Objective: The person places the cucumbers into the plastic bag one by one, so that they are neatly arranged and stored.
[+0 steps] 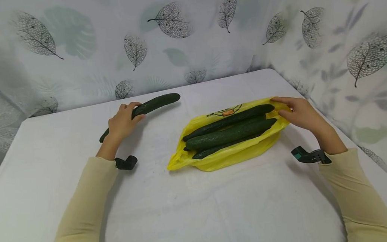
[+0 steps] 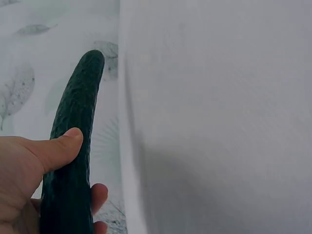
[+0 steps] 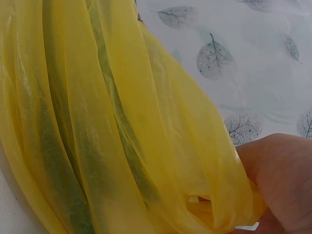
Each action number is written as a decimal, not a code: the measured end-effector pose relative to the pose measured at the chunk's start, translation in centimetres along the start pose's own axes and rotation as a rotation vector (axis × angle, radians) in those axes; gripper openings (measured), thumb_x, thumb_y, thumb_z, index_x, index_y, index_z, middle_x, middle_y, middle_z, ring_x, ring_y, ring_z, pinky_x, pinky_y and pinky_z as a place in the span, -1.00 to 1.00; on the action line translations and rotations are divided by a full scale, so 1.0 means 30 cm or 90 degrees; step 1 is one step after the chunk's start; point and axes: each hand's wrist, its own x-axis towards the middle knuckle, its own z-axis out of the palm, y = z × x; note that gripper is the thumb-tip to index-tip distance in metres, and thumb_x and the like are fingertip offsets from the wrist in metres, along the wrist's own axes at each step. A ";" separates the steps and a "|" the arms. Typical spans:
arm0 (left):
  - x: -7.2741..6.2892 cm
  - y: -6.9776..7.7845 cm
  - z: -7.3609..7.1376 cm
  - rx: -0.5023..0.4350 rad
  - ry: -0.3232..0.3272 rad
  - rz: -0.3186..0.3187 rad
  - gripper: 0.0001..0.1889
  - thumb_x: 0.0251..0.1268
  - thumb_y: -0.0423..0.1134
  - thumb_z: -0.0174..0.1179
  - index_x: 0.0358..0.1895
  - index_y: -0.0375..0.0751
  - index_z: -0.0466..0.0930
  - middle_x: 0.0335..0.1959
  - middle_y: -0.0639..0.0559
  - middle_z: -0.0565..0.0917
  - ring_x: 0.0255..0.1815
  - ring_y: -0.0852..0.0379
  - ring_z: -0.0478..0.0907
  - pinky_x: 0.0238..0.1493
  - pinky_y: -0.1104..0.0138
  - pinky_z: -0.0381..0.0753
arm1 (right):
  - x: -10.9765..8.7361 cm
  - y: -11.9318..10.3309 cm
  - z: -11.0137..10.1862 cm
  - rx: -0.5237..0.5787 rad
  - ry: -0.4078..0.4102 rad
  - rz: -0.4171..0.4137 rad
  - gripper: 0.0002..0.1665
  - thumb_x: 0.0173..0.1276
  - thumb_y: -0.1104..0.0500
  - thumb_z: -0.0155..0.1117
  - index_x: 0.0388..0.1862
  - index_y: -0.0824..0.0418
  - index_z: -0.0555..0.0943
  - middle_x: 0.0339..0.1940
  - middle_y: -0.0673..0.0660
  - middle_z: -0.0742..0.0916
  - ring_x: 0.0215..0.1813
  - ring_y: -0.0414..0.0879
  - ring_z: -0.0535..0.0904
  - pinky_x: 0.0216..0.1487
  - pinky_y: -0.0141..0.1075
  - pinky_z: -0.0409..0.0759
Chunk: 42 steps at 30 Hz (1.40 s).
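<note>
A long dark green cucumber (image 1: 160,102) is gripped by my left hand (image 1: 123,122), toward the back left of the table. In the left wrist view the thumb lies across this cucumber (image 2: 73,107) and fingertips show on its far side. My right hand (image 1: 301,113) pinches the right end of a yellow plastic bag (image 1: 237,163), seen close up in the right wrist view as thin folded film (image 3: 146,122). Several cucumbers (image 1: 231,133) lie side by side in the bag's open mouth. Part of the right fingers is hidden behind the film.
A white cloth covers the table (image 1: 186,211), whose back edge meets a leaf-patterned wall covering (image 1: 174,36). The same pattern runs along the right side. Each wrist wears a black strap with a small device.
</note>
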 end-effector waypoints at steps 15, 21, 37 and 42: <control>-0.064 0.140 -0.018 -0.027 0.036 0.045 -0.44 0.46 0.02 0.09 0.42 -0.07 0.28 0.22 -0.29 0.39 0.03 -0.25 0.49 -0.04 -0.22 0.44 | 0.003 0.000 0.004 -0.001 0.006 -0.011 -0.51 0.44 0.33 0.08 0.31 0.45 0.44 0.25 0.53 0.50 0.09 0.33 0.46 -0.16 -0.20 0.47; -0.097 0.196 -0.011 -0.012 0.037 0.082 -0.45 0.46 0.07 0.07 0.40 -0.07 0.31 0.20 -0.26 0.43 -0.08 -0.19 0.53 -0.18 -0.10 0.53 | 0.001 -0.003 0.003 0.008 0.009 -0.013 -0.52 0.42 0.36 0.08 0.30 0.47 0.44 0.24 0.55 0.50 0.11 0.36 0.44 -0.03 0.04 0.49; -0.167 0.350 0.024 -0.021 0.049 0.171 -0.49 0.43 0.07 0.11 0.34 -0.05 0.40 0.10 -0.16 0.50 -0.47 -0.04 0.51 -0.47 0.15 0.52 | 0.001 -0.001 0.001 0.001 0.002 0.001 -0.51 0.44 0.31 0.08 0.32 0.43 0.44 0.25 0.53 0.50 0.09 0.38 0.45 -0.38 -0.51 0.37; -0.174 0.393 0.050 0.001 0.057 0.215 -0.50 0.41 0.03 0.15 0.31 -0.08 0.44 0.03 -0.17 0.52 -0.68 0.07 0.29 -0.63 0.29 0.35 | 0.002 -0.002 0.002 0.003 -0.003 0.007 -0.51 0.45 0.30 0.08 0.33 0.43 0.43 0.26 0.53 0.49 0.15 0.41 0.43 -0.34 -0.60 0.34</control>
